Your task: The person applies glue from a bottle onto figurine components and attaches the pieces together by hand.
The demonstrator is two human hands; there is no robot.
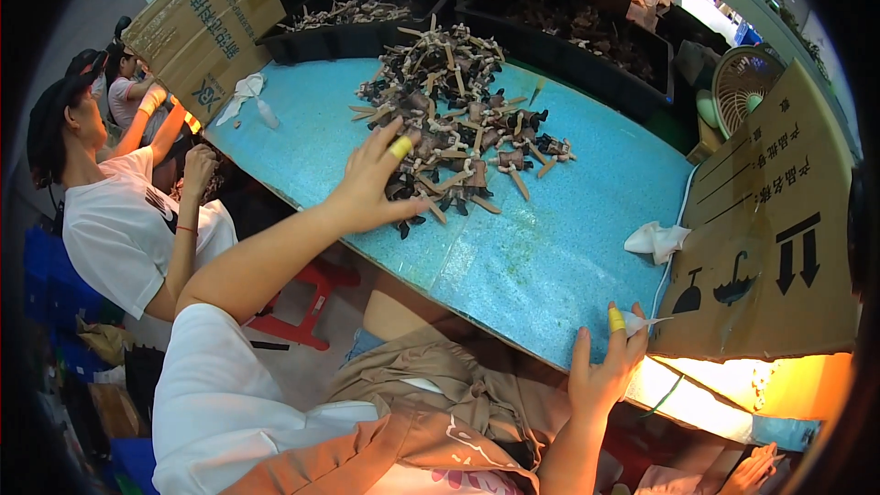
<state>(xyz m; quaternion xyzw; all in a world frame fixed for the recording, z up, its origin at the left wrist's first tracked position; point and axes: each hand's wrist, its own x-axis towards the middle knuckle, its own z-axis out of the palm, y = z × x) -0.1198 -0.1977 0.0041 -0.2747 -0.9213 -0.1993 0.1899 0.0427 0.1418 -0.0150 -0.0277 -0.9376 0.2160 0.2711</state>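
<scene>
My left hand (371, 181) reaches out over the blue table (541, 257) and rests at the near edge of a pile of small dark and tan moulded parts (454, 110). Its fingers are spread, and one fingertip wears a yellow cot. My right hand (605, 362) is at the table's near edge. It pinches a small white scrap (642, 321) between thumb and a yellow-capped finger, next to a cardboard panel (770, 238).
A crumpled white tissue (655, 240) lies near the cardboard. Black trays (367, 27) with more parts line the far side. A small fan (738, 82) stands at right. Another cardboard sheet (206, 23) leans at far left. Another person in a white shirt (119, 229) sits left.
</scene>
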